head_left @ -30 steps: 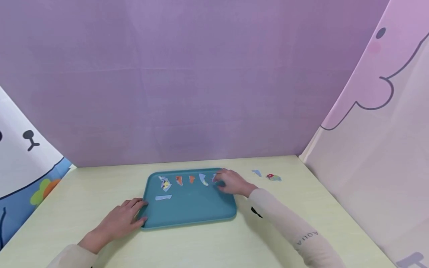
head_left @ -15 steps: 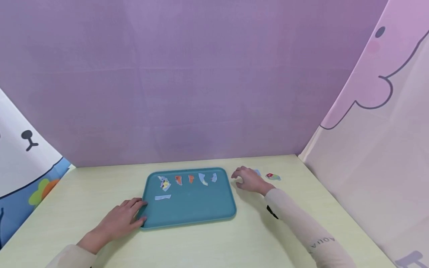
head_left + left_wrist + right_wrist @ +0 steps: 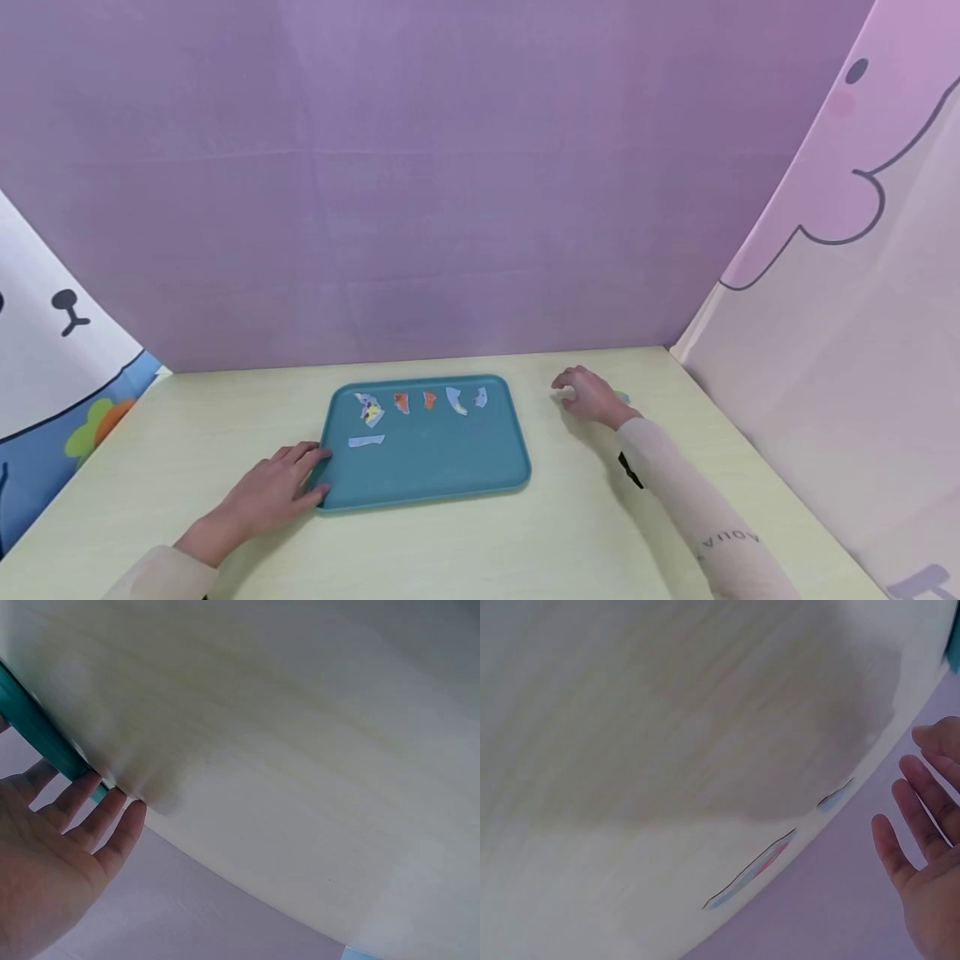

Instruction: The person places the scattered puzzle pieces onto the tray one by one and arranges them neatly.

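My left hand [image 3: 270, 492] rests on the left rim of a teal tray [image 3: 427, 483], its fingertips on the edge. The left wrist view shows that hand's extended fingers [image 3: 124, 832] against the tray's side. On the tray lie several torn-looking picture pieces: a multicoloured piece [image 3: 370, 410], orange pieces, pale blue pieces and a long strip [image 3: 366, 441]. To the right of the tray, my right hand [image 3: 592, 393] hovers above the table with loosely bent fingers, holding nothing. A pale blue piece [image 3: 835, 796] and a red-and-blue piece [image 3: 754, 870] lie near it; in the head view it mostly covers them.
The pale tabletop [image 3: 420, 550] extends around the tray. A purple cloth wall [image 3: 450, 208] stands behind it. Printed cloth panels with cartoon figures [image 3: 825, 217] rise at the left and right sides.
My right hand has left a pale blue piece at the tray's upper right and moved right, over the loose pieces on the table. The left hand stays on the tray rim.
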Demonstrator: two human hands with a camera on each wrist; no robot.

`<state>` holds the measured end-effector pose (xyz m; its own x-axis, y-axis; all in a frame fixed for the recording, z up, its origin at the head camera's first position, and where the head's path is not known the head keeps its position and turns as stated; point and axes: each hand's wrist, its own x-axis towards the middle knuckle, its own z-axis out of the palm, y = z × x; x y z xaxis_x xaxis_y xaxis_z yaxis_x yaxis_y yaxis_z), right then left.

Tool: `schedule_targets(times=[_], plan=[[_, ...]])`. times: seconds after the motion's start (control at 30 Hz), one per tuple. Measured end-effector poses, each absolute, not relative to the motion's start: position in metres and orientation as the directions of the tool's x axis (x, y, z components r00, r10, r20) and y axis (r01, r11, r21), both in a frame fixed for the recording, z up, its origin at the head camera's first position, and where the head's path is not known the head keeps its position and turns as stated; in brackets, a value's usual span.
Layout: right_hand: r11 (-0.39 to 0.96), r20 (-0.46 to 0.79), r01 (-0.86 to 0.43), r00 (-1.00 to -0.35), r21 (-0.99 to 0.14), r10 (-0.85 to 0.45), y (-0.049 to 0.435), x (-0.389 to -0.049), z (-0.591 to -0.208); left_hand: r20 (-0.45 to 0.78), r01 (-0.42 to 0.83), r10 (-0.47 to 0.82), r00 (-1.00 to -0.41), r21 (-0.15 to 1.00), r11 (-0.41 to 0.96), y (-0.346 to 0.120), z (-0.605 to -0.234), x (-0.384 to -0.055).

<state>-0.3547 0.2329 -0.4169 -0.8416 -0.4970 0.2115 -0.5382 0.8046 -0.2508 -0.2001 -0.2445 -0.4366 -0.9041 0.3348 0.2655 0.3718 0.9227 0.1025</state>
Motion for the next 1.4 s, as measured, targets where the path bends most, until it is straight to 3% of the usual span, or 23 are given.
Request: schedule_targets(times=[0.8, 1.4], plan=[[0.861, 0.203, -0.433, -0.898, -0.267, -0.389, 0.256, -0.382, -0.431, 0.279, 0.378, 0.34, -0.898, 0.096, 0.921, -0.243, -0.437, -0.199], [0.872, 0.179, -0.419, -0.906, -0.252, -0.383, 0.26, -0.385, -0.432, 0.279, 0.377, 0.339, -0.899, 0.095, 0.921, -0.243, -0.435, -0.198]])
